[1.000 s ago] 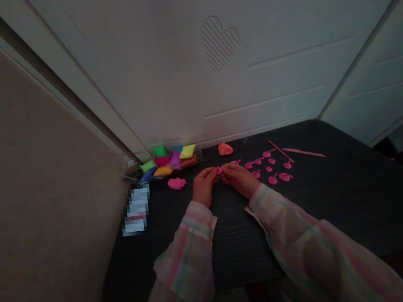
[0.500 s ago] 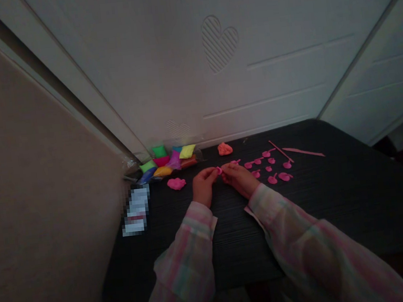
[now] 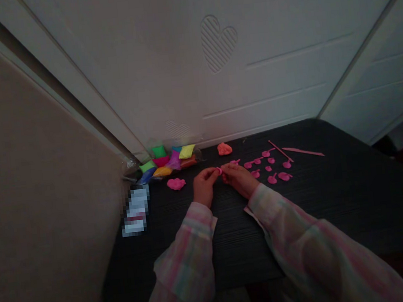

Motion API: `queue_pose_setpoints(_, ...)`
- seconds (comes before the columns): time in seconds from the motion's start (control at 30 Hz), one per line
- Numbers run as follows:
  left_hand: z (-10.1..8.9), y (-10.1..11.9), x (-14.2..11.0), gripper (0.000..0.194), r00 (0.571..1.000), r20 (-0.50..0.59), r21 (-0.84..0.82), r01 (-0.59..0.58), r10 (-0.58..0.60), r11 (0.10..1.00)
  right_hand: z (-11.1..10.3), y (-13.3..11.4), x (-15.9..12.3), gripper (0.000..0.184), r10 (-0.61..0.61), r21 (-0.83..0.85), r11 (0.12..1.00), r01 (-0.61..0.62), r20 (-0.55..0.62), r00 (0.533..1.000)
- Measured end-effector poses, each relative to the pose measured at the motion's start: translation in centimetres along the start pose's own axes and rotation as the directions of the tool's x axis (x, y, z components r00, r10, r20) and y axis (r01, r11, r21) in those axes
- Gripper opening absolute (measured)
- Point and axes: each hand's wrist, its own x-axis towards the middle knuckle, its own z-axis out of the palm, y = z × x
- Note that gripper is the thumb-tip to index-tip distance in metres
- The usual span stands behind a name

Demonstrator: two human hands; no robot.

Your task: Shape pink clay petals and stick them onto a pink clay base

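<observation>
My left hand (image 3: 203, 185) and my right hand (image 3: 238, 177) meet over the dark table (image 3: 336, 204), fingertips pinched together on one small pink clay piece (image 3: 219, 170). Both wrists rest near the tabletop. Just right of my right hand lie several small flattened pink clay pieces (image 3: 271, 167). A larger pink clay lump (image 3: 176, 184) lies left of my left hand. An orange-pink clay lump (image 3: 225, 148) sits farther back near the wall.
A pile of coloured clay packets (image 3: 168, 161) sits at the back left corner. Two thin pink sculpting sticks (image 3: 295, 150) lie at the back right. A blurred white paper (image 3: 136, 209) lies at the table's left edge. White panelled doors (image 3: 221, 62) stand behind.
</observation>
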Motion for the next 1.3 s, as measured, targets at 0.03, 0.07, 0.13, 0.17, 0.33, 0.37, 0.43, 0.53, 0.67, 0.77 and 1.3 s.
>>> queue_pose_setpoints(0.03, 0.02, 0.15, -0.05, 0.014, 1.000, -0.011, 0.007, -0.002, 0.002, 1.000, 0.03, 0.00, 0.00, 0.015, 0.001, -0.005, 1.000, -0.001, -0.006, 1.000)
queue_pose_setpoints(0.07, 0.04, 0.27, -0.09, 0.014, 1.000, -0.017, 0.010, -0.003, 0.003, 1.000, 0.07, 0.00, 0.00, 0.015, 0.002, -0.009, 1.000, -0.002, -0.012, 1.000)
queue_pose_setpoints(0.13, 0.08, 0.41, -0.14, 0.013, 1.000, -0.018, 0.007, 0.000, 0.000, 1.000, 0.13, -0.02, 0.01, 0.016, 0.003, -0.015, 1.000, -0.003, -0.019, 1.000)
queue_pose_setpoints(0.17, 0.10, 0.44, -0.16, 0.013, 1.000, -0.019, 0.004, 0.004, -0.004, 1.000, 0.15, -0.03, 0.01, 0.016, 0.002, -0.017, 1.000, -0.003, -0.019, 1.000)
queue_pose_setpoints(0.33, 0.19, 0.38, -0.19, 0.017, 0.999, -0.049, -0.031, 0.017, -0.018, 0.999, 0.08, -0.10, -0.03, 0.017, 0.003, -0.009, 1.000, -0.003, -0.012, 1.000)
queue_pose_setpoints(0.37, 0.20, 0.32, -0.18, 0.017, 0.999, -0.049, -0.050, 0.019, -0.022, 0.999, 0.04, -0.13, -0.05, 0.016, 0.007, -0.001, 1.000, -0.007, -0.009, 1.000)
queue_pose_setpoints(0.43, 0.22, 0.18, -0.15, 0.018, 0.999, -0.030, -0.101, 0.030, -0.033, 0.994, -0.04, -0.19, -0.09, 0.016, 0.014, 0.021, 1.000, -0.014, 0.000, 1.000)
queue_pose_setpoints(0.53, 0.19, 0.01, -0.09, 0.022, 0.999, 0.021, -0.140, 0.046, -0.043, 0.989, -0.07, -0.29, -0.15, 0.015, 0.021, 0.038, 0.999, -0.022, 0.020, 1.000)
queue_pose_setpoints(0.67, 0.04, -0.07, -0.04, 0.018, 1.000, 0.011, -0.085, 0.025, -0.024, 0.996, 0.01, -0.34, -0.17, 0.015, 0.035, 0.031, 0.999, -0.036, 0.017, 0.999)
queue_pose_setpoints(0.77, -0.04, -0.17, -0.02, 0.017, 1.000, 0.012, -0.082, 0.016, -0.015, 0.996, 0.04, -0.35, -0.16, 0.016, 0.039, 0.031, 0.999, -0.040, 0.016, 0.999)
queue_pose_setpoints(1.3, -0.10, 0.03, 0.03, 0.014, 0.999, -0.039, -0.010, -0.028, 0.027, 1.000, -0.13, 0.01, 0.08, 0.013, 0.013, 0.014, 1.000, -0.013, 0.009, 1.000)
